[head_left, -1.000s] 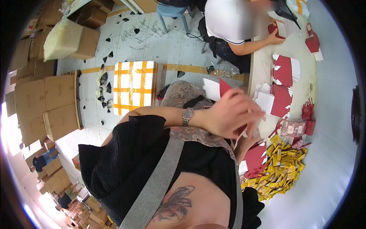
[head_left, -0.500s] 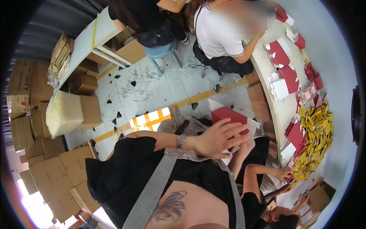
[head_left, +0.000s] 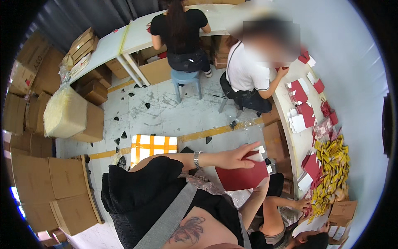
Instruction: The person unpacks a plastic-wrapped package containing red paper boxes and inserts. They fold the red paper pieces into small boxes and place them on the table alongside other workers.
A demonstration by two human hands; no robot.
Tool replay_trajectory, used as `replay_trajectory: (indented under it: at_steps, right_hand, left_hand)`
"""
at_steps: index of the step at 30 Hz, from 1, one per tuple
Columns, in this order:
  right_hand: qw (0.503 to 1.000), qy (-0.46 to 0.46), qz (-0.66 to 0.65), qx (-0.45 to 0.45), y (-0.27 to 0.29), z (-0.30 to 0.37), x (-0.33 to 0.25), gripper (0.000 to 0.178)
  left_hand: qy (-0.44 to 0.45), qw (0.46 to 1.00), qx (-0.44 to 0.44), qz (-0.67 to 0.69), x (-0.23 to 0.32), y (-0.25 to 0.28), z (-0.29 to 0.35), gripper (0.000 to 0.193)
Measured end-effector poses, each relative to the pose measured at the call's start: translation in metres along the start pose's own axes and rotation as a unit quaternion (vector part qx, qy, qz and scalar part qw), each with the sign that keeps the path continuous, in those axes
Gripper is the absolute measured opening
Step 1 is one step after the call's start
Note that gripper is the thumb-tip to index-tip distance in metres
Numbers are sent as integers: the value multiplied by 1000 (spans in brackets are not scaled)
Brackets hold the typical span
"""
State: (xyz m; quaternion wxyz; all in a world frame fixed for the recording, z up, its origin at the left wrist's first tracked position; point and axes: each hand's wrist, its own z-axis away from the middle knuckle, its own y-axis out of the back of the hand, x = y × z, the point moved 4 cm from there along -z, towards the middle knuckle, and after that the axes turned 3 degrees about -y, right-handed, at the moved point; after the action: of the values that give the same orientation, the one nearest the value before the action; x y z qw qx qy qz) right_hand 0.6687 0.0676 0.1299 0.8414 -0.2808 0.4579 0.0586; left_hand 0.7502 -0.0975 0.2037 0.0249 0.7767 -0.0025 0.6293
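A red cardboard piece with white flaps [head_left: 241, 176], like a partly folded box, is in front of my body. My right hand [head_left: 262, 187] grips its lower right corner, most of the fingers hidden behind it. My left hand [head_left: 237, 158], with a metal watch on the wrist, lies across the upper edge. Its thumb and fingers are stretched apart, touching the card. Small white flaps show past the fingertips at the upper right.
On the long table [head_left: 286, 108] at the right lie stacks of red and white cards [head_left: 306, 114] and a heap of yellow packets [head_left: 331, 174]. Co-workers sit close on the right and at the back. A taped white box [head_left: 153, 148] stands on the floor; cartons [head_left: 33, 182] pile up at left.
The red cardboard has come lower and turned its broad red face toward me. My left hand has shifted from over its front to its upper edge. My view has swung too.
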Motion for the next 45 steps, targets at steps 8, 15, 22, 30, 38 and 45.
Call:
replay_trajectory:
  at_steps: [8,15,22,30,38,45]
  right_hand:
    - [975,139,152,-85,-46,84,46,75]
    - [983,160,36,-78,-38,108,51,72]
    - [986,156,-22,-56,-69,86,18,40]
    - [992,92,-68,44,-122,119,104,56]
    - [925,301,217,-77,-196,217,95,22]
    - [942,267,202,3,-220,245,112,26]
  left_hand:
    - [102,966,237,27,-15,-18,93,43]
    - [103,957,255,87,-8,-36,114,41]
    - [132,925,281,218,6,-9,80,47]
    - [161,939,300,59,-11,34,184,38]
    - [105,988,110,-27,87,62,263,50]
    - [213,974,-14,75,96,71,254,45]
